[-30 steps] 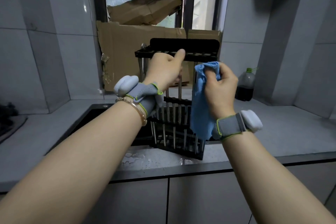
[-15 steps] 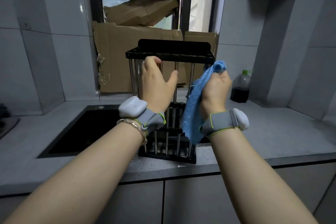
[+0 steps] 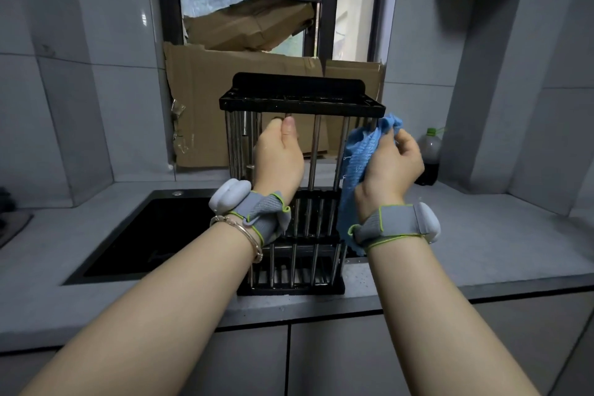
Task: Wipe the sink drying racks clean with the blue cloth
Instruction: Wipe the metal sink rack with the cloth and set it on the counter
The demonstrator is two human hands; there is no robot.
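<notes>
the rack [image 3: 302,104] stands upright on the worktop [image 3: 482,251], rods vertical. left grip [image 3: 279,154] curls round a rod just under the rack's top frame. right grip [image 3: 390,161] pinches the bunched cloth [image 3: 361,151] at the rack's right rods, so wiping likely runs down them.

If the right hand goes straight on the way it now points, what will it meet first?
Probably the right-side rods of the drying rack, which the blue cloth in the right hand nearly touches; depth is unclear.
</notes>
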